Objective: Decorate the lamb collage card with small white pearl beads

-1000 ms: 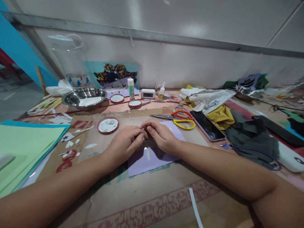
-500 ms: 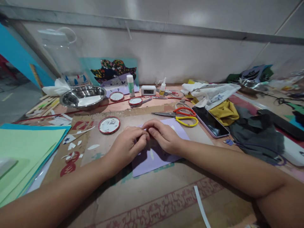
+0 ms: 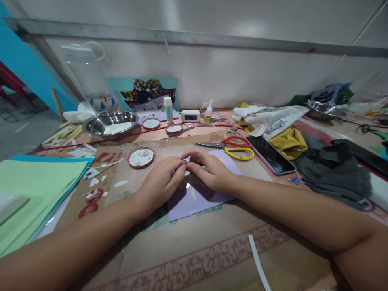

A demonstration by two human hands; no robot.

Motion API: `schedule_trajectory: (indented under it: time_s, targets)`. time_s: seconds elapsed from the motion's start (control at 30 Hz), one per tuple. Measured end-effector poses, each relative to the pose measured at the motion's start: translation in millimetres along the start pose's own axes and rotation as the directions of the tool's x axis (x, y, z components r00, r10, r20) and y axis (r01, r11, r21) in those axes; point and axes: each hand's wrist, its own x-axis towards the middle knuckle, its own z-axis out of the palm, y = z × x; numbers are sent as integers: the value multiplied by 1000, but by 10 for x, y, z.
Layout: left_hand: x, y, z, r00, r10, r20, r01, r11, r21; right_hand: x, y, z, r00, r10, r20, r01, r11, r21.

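Observation:
A sheet of purple paper (image 3: 185,211) lies under both hands at the middle of the table, with small white pieces on it. My left hand (image 3: 166,176) has its fingers and thumb drawn together over the paper's left part; what they pinch, if anything, is hidden. Curled over the sheet from the other side, my right hand (image 3: 209,169) meets the left fingertips, its thumb and fingers closed on something too small to make out. A red-rimmed lid (image 3: 141,157) holding small shiny bits sits just beyond my left hand. Scissors with red and yellow handles (image 3: 232,146) lie behind my right hand.
Green paper sheets (image 3: 36,194) are stacked at left, near white scraps (image 3: 93,182). Farther back stand a steel bowl (image 3: 110,124), a glue stick (image 3: 168,110), a digital clock (image 3: 190,116) and a small glue bottle (image 3: 208,112). At right are a phone (image 3: 270,154) and cloths (image 3: 289,143).
The view has shifted slightly, so the background sits a little further right and lower. My fingertips have moved slightly over the purple paper and still meet.

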Motion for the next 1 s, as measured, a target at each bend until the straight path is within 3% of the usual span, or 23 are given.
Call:
schedule_trajectory:
  time_s: [0.23, 0.43, 0.53, 1.0]
  targets:
    - [-18, 15, -23, 1000, 21, 2, -21, 999, -41, -2, 30, 3, 998, 16, -54, -14, 999, 31]
    - [6, 7, -14, 997, -72, -24, 70, 994, -85, -5, 14, -4, 992, 32, -123, -17, 993, 118]
    - [26, 8, -21, 993, -118, -29, 115, 990, -87, -6, 13, 2, 995, 22, -95, -13, 996, 92]
    - [3, -50, -8, 999, -33, -4, 33, 998, -44, 22, -3, -11, 994, 56, -97, -47, 994, 98]
